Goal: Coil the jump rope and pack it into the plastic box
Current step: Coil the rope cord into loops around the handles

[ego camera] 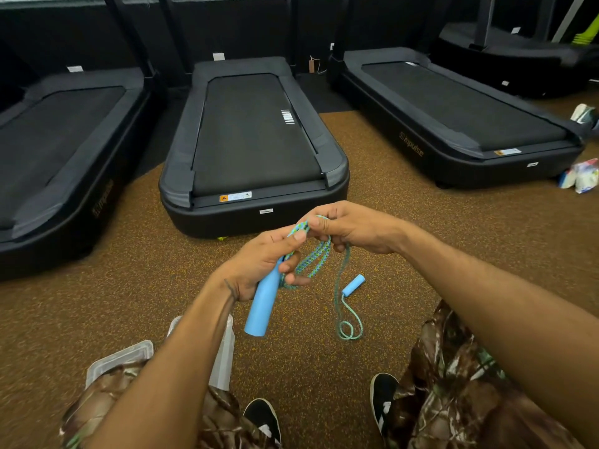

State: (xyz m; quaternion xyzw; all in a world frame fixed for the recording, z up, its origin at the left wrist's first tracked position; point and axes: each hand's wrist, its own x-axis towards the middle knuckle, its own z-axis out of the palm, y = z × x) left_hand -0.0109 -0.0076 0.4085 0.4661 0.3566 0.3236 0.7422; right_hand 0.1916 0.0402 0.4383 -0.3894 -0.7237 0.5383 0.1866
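Observation:
My left hand [263,264] grips one blue handle [263,303] of the jump rope, which points down, together with several loops of the blue-green braided rope [316,259]. Just to its right, my right hand [351,226] pinches the top of those loops. A free length of rope hangs from the right hand to the floor, curls into a small loop [348,328] and ends at the second blue handle [354,284], which lies on the carpet. The clear plastic box [223,351] and its lid [120,358] lie on the floor at lower left, partly hidden by my left forearm and knee.
Three black treadmills stand side by side ahead, the middle one [256,147] straight in front of the hands. The floor is brown speckled carpet [437,234]. White packets [583,176] lie at the right edge. My camouflage trousers and black shoes [384,400] fill the bottom.

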